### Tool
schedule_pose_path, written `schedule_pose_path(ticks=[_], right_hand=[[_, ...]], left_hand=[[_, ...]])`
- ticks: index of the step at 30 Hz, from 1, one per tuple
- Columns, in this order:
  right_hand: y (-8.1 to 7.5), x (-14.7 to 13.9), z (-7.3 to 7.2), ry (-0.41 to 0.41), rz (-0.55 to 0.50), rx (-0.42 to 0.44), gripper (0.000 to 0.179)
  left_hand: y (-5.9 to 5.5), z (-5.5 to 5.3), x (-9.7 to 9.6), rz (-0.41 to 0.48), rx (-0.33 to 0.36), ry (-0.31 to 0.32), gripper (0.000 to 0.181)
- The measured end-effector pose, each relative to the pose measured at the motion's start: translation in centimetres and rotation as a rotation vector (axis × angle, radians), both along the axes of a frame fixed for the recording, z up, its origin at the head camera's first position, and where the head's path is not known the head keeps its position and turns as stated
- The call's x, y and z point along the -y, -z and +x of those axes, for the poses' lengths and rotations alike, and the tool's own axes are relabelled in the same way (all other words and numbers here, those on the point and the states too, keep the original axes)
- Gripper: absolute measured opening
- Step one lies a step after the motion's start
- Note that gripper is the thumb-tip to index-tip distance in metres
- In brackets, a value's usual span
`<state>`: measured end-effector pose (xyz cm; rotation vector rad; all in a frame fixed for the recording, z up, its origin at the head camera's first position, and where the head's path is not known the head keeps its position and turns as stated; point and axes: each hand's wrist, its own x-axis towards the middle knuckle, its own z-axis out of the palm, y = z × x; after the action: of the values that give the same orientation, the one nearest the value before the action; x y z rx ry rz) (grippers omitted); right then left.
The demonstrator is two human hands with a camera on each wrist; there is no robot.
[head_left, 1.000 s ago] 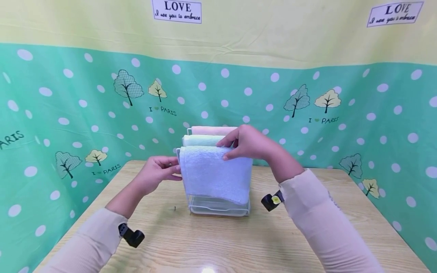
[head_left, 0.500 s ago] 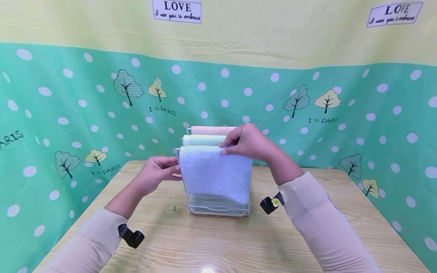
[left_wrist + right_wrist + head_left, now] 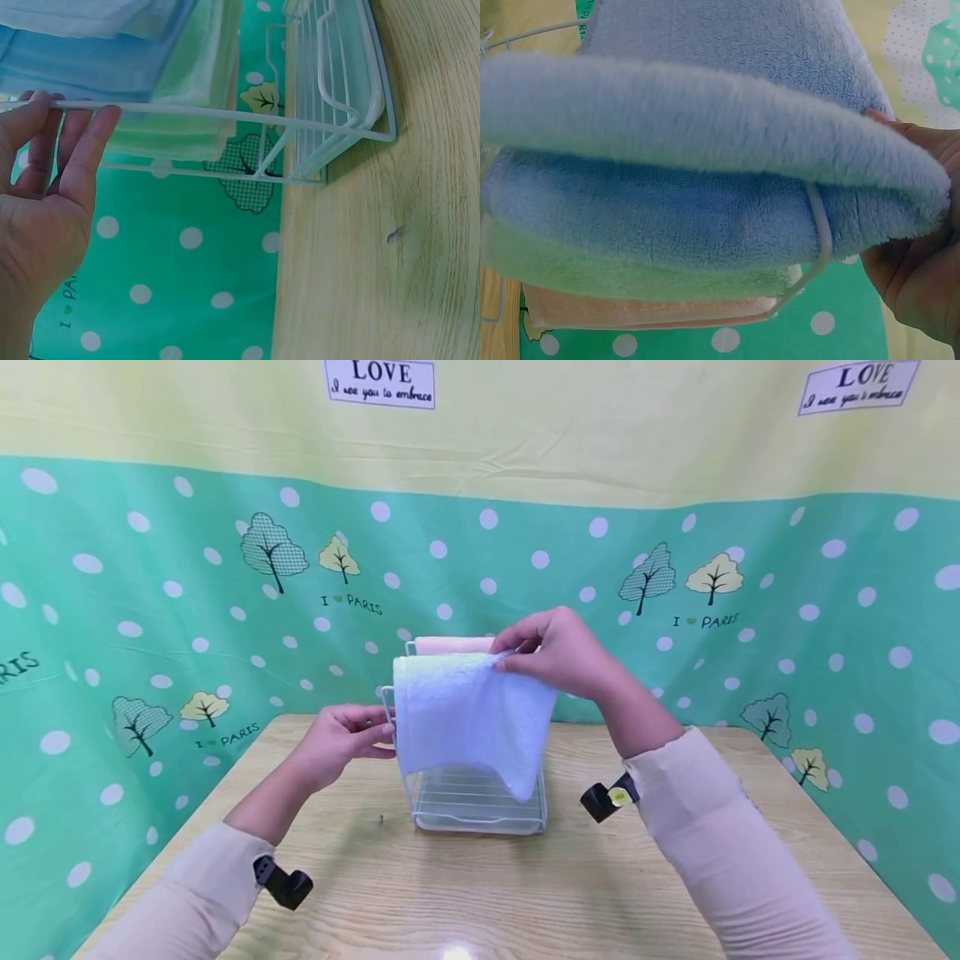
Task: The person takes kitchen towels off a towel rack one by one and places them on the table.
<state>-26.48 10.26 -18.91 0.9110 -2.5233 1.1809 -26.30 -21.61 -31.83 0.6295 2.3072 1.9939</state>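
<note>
A light blue towel [image 3: 461,714] hangs folded in front of a white wire rack [image 3: 401,781], its top edge raised above the front bar. My right hand [image 3: 564,650] pinches that top edge near its right end. In the right wrist view the towel's fold arches over the bar and hides most of the fingers. My left hand [image 3: 330,747] grips the rack's left side wire, with thumb and fingers round it in the left wrist view. Behind the blue towel hang a pale green towel [image 3: 645,270] and a pink towel [image 3: 450,646].
A clear tray with a wire shelf [image 3: 480,818] forms the rack's base on the wooden table [image 3: 465,893]. A small dark mark [image 3: 381,819] lies on the table left of the rack. A patterned curtain [image 3: 487,552] stands behind and at both sides.
My right hand has moved up and slightly right, lifting the blue towel's top off the front bar. The towel's lower edge has risen, uncovering more of the base. My left hand keeps its grip.
</note>
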Motion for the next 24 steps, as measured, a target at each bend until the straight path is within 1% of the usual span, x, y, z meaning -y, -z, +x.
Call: schedule_pose_path(ticks=[4, 9, 11, 15, 17, 21, 24], right_hand=[[-0.6, -0.7, 0.1, 0.009, -0.058, 0.071, 0.015], [-1.2, -1.7, 0.0, 0.002, -0.094, 0.142, 0.018], [-1.4, -2.1, 0.1, -0.006, -0.110, 0.149, 0.020], [-1.4, -2.7, 0.2, -0.017, -0.147, 0.133, 0.023], [-1.3, -3.0, 0.4, -0.014, -0.164, 0.128, 0.022], [-1.1, -3.4, 0.7, 0.005, -0.189, 0.170, 0.018], [-1.1, -3.7, 1.0, 0.004, -0.235, 0.206, 0.018]], left_hand=[[-0.2, -0.1, -0.2, 0.010, 0.001, -0.001, 0.032], [-0.4, -0.3, -0.2, 0.020, -0.005, -0.003, 0.032], [-0.4, -0.3, -0.3, 0.023, -0.006, -0.003, 0.033], [-0.4, -0.4, -0.3, 0.025, -0.011, -0.003, 0.034], [-0.3, -0.3, -0.3, 0.022, -0.011, -0.005, 0.034], [-0.1, -0.1, -0.2, 0.022, 0.000, -0.015, 0.035], [0.0, 0.1, -0.2, 0.031, 0.003, -0.017, 0.035]])
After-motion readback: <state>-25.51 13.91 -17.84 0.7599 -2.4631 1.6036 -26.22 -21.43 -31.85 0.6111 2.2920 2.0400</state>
